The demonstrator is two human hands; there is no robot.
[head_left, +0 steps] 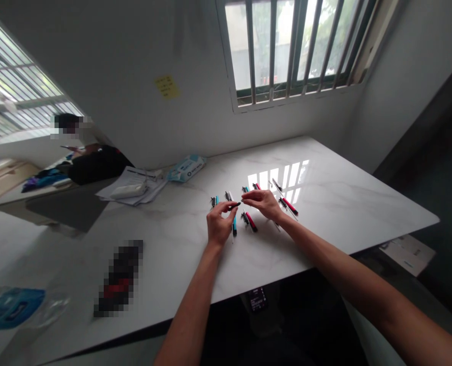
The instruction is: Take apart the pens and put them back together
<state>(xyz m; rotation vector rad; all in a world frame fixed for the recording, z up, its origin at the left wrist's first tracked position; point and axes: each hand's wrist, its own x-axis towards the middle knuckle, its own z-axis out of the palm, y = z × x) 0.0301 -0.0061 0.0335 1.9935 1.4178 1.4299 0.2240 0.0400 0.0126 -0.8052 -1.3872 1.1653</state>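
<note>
Above the marble-patterned table [343,193], my left hand [218,223] pinches a small black pen part [234,206] between thumb and fingertips. My right hand [264,203] is closed in a pinch right beside that part; what its fingertips hold is too small to make out. Disassembled pens lie around both hands: a red barrel [251,222] and a blue barrel [234,226] in front, another red barrel [290,206] to the right. Small black pieces [244,218] and thin white refills [279,187] lie among them. My hands cover some pieces.
A blue-and-white wipes packet [187,168] and papers [134,185] lie toward the back left. Further left are a pixelated dark object [119,279] and a clear bottle with a blue label [16,307]. A phone [257,299] is below the front edge. Another person [92,157] sits far left.
</note>
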